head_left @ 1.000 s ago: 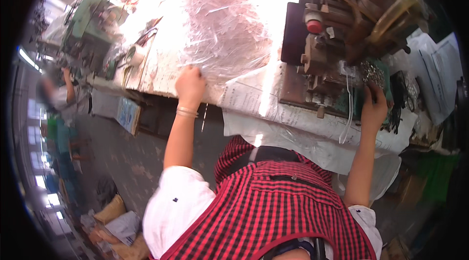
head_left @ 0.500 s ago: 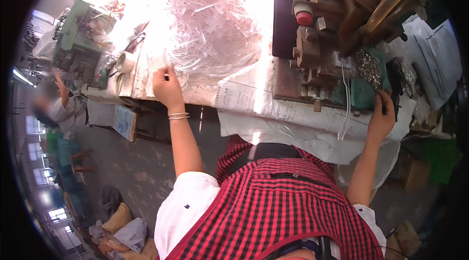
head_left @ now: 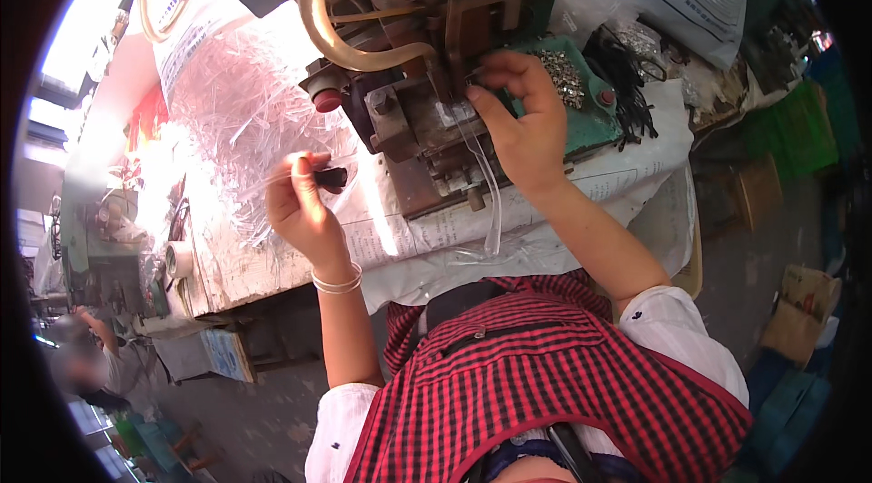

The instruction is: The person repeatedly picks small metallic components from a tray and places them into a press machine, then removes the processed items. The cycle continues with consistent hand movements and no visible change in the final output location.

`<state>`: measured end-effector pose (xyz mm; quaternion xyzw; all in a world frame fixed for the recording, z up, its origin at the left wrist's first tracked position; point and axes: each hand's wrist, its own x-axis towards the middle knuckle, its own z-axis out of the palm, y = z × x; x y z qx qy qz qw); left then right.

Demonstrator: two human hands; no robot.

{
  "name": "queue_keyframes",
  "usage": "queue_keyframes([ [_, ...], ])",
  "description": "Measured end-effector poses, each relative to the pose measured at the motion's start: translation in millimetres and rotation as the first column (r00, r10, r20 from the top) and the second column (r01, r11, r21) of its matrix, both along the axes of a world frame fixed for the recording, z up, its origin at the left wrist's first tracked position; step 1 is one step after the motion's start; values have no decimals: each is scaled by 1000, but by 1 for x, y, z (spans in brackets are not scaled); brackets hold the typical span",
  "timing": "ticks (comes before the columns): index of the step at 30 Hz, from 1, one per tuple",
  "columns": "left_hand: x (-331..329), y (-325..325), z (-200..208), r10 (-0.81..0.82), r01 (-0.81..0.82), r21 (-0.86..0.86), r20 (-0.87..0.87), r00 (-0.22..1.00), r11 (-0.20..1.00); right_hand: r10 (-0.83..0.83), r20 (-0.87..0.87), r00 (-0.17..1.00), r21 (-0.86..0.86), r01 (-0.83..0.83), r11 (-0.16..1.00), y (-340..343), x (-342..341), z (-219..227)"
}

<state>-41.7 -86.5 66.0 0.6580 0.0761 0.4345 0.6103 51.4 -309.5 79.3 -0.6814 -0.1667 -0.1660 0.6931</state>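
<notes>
My right hand (head_left: 531,124) is at the bench machine (head_left: 413,124), thumb and bent fingers pinched beside its working point. A small grey piece seems to sit between the fingertips, too small to name. From that point a clear plastic strip (head_left: 491,202) hangs over the machine's front edge. My left hand (head_left: 307,209) is held left of the machine, in front of the heap of clear strips (head_left: 245,102), its fingers closed. Something short and black (head_left: 331,178) shows at its fingertips; whether it is held or worn on a finger I cannot tell.
Right of the machine stands a green tray (head_left: 595,115) of small metal parts (head_left: 561,74), with black cords (head_left: 622,88) beside it. A yellowish hose (head_left: 318,20) arches over the machine; a red button (head_left: 327,101) juts out at its left. A tape roll (head_left: 179,260) lies at the left edge.
My view has swung toward the machine. My right hand has gone from the green tray to the machine's working point. My left hand has moved from the bench's front edge toward the machine.
</notes>
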Motion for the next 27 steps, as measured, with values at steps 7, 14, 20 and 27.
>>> queue_keyframes([
  [7, 35, -39, 107, -110, 42, 428, 135, 985, 903, 193, -155, 969, 212, -158, 964, 11, -15, 30],
  [14, 25, -72, 52, -305, -20, 931, 139, 942, 364, 302, -119, 946, -120, -315, 941, -28, -2, 37],
  [20, 38, -80, 36, -303, -62, 935, 175, 937, 349, -244, 21, 970, -110, 245, 963, -108, 73, -40],
  [27, 39, -78, 28, -272, -77, 928, 185, 944, 363, -173, -84, 981, -604, 87, 792, -118, 29, -60],
])
